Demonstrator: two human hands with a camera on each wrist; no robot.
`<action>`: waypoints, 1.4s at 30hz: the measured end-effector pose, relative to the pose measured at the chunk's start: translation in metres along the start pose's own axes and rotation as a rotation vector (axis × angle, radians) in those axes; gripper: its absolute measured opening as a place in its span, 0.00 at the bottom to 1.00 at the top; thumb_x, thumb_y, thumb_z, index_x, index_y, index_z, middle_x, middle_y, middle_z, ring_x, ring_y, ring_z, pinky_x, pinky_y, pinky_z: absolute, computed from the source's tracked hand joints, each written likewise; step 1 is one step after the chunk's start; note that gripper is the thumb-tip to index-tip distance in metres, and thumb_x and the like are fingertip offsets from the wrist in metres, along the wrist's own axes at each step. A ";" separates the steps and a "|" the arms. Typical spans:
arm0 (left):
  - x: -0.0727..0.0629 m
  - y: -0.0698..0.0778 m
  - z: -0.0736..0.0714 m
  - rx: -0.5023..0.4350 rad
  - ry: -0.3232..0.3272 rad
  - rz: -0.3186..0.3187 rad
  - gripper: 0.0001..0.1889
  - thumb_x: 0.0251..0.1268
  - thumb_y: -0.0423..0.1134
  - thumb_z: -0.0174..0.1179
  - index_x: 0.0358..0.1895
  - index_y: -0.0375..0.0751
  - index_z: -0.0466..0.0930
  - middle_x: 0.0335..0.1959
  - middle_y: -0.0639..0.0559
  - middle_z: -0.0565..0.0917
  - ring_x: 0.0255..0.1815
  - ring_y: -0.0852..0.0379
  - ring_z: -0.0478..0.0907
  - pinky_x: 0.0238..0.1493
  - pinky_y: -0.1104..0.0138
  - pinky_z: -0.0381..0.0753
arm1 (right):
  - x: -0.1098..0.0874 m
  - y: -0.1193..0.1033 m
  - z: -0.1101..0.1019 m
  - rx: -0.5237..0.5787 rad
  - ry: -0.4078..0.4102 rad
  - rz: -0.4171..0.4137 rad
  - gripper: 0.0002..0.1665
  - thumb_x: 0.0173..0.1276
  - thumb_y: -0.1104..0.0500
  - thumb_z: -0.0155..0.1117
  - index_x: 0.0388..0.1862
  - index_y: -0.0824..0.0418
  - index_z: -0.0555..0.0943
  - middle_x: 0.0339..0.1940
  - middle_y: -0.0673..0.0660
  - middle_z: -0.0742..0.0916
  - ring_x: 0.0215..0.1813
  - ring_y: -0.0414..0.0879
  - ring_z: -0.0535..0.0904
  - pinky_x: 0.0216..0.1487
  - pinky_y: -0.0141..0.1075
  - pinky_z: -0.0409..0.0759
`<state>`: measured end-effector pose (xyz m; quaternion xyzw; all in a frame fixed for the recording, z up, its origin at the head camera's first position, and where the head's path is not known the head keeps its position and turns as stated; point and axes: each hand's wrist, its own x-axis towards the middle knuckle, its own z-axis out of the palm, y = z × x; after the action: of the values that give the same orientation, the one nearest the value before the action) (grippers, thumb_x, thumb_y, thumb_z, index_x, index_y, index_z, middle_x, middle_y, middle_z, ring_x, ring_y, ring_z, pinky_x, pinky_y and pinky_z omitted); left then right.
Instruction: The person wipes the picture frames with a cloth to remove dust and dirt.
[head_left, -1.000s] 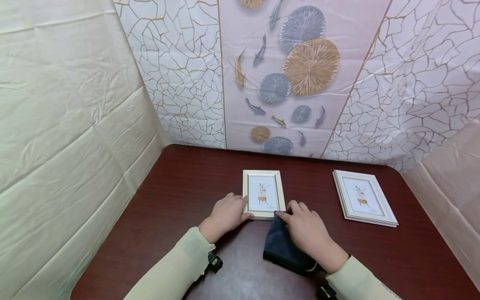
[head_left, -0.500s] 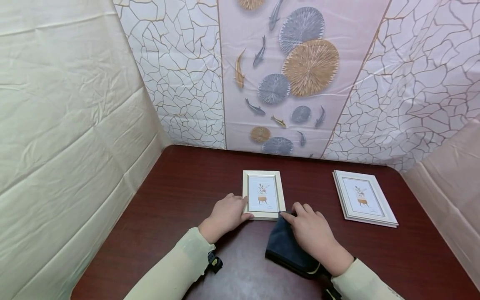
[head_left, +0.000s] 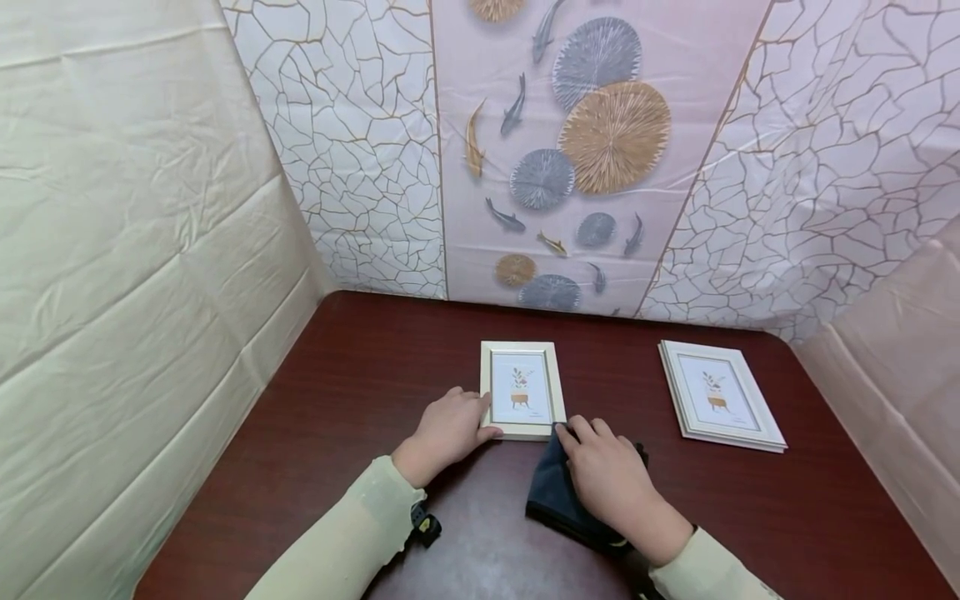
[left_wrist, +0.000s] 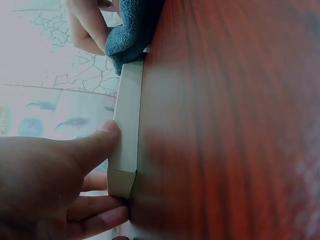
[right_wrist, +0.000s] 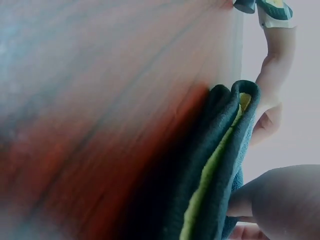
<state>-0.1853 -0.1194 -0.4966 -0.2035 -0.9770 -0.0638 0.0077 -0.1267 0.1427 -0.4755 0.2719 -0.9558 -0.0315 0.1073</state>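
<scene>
A cream picture frame (head_left: 521, 387) with a potted-plant print lies flat on the dark red table. My left hand (head_left: 448, 433) grips its near left corner, thumb against the near edge and fingers along the left side; the left wrist view shows the thumb on the frame's edge (left_wrist: 129, 115). In my right hand (head_left: 607, 471) is a folded dark blue cloth (head_left: 547, 487), its tip at the frame's near right corner. Yellow trim runs along the cloth's fold (right_wrist: 215, 165) in the right wrist view. The palm hides much of the cloth.
To the right, a small stack of similar white frames (head_left: 720, 396) lies on the table (head_left: 397, 342). Patterned fabric (head_left: 360, 167) hangs behind the table's far edge, with plain cream fabric (head_left: 150, 292) along the left side.
My right hand has shifted slightly at the frame's near right corner, and a dark edge of the cloth now shows beyond its knuckles. The left hand and frame stay together. The head view has shifted a little.
</scene>
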 end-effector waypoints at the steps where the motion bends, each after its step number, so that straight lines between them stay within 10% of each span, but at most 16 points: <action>1: 0.000 0.000 0.000 0.000 0.002 -0.002 0.33 0.77 0.64 0.66 0.73 0.45 0.83 0.58 0.51 0.90 0.57 0.48 0.83 0.52 0.56 0.86 | 0.000 0.000 0.000 0.005 0.007 0.005 0.26 0.74 0.59 0.76 0.69 0.61 0.87 0.59 0.61 0.84 0.52 0.58 0.80 0.29 0.47 0.79; 30: 0.001 0.000 0.002 -0.004 -0.009 -0.004 0.32 0.78 0.63 0.66 0.72 0.44 0.83 0.59 0.50 0.90 0.63 0.46 0.83 0.58 0.54 0.85 | 0.002 -0.004 0.008 0.031 0.004 -0.011 0.27 0.77 0.62 0.69 0.73 0.61 0.84 0.63 0.61 0.84 0.56 0.60 0.79 0.39 0.54 0.82; 42: 0.003 -0.003 0.003 0.005 0.024 0.034 0.32 0.77 0.63 0.67 0.71 0.43 0.84 0.55 0.50 0.90 0.58 0.48 0.84 0.61 0.56 0.83 | -0.013 0.030 0.010 0.190 -0.045 0.143 0.35 0.74 0.53 0.79 0.78 0.49 0.82 0.61 0.60 0.84 0.51 0.60 0.82 0.36 0.57 0.82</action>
<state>-0.1889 -0.1205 -0.4996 -0.2194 -0.9733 -0.0638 0.0210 -0.1332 0.1750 -0.4837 0.2114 -0.9736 0.0609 0.0615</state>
